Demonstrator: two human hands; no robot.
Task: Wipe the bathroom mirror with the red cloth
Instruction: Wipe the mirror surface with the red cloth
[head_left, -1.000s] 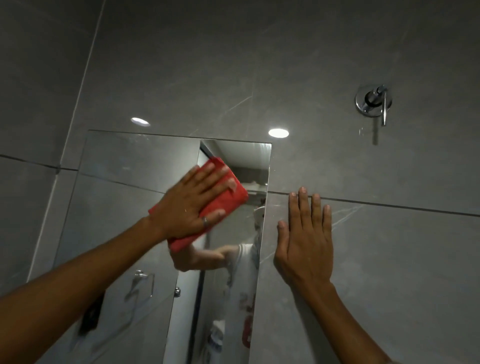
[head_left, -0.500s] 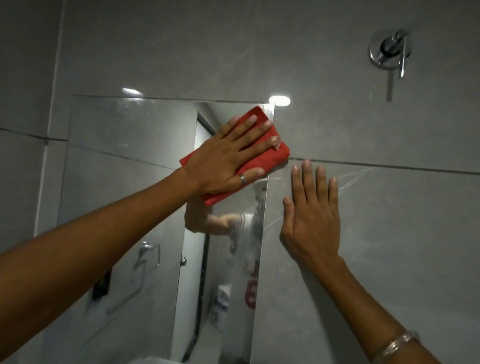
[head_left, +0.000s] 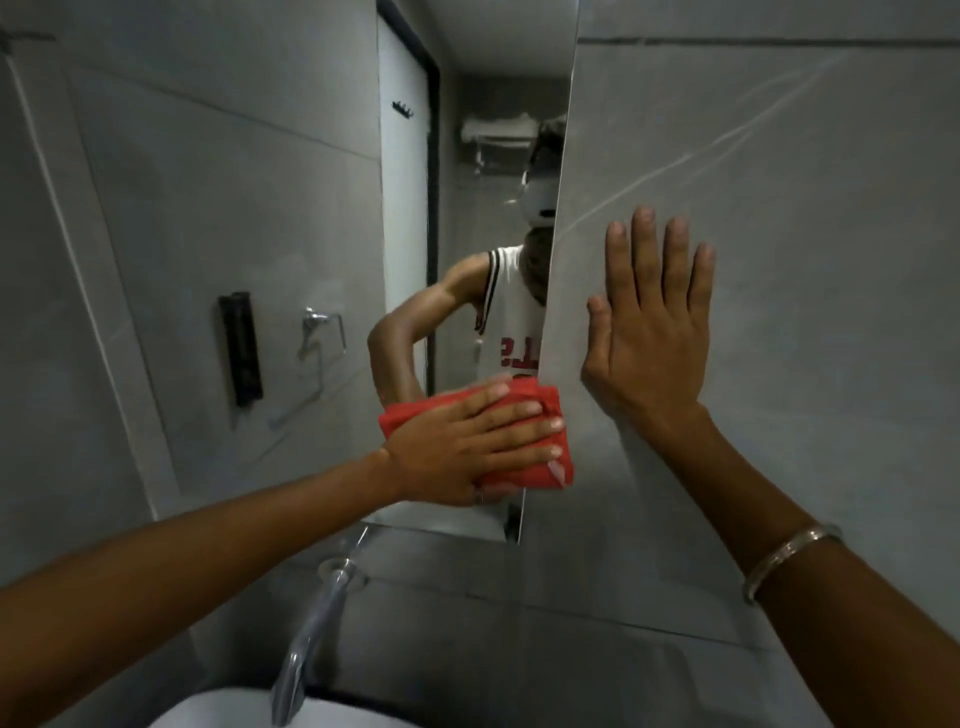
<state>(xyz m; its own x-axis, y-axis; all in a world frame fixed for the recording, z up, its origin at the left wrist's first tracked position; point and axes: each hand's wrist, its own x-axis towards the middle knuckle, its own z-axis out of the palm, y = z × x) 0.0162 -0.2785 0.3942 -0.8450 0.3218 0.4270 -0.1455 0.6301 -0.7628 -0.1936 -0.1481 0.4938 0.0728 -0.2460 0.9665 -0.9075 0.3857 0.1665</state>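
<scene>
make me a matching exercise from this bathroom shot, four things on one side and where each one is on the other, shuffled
Things:
1. folded red cloth
2. right hand
3. silver metal bangle
4. chrome tap spout

Places:
A. on the right wrist
B. flat on the grey wall tile, beside the mirror
C. below the mirror, over the white basin
D. under the left hand, at the lower right corner of the frameless mirror

Pairs: 1-D, 2-B, 3-A, 4-C

Cloth on mirror's lower right corner, faucet below.
</scene>
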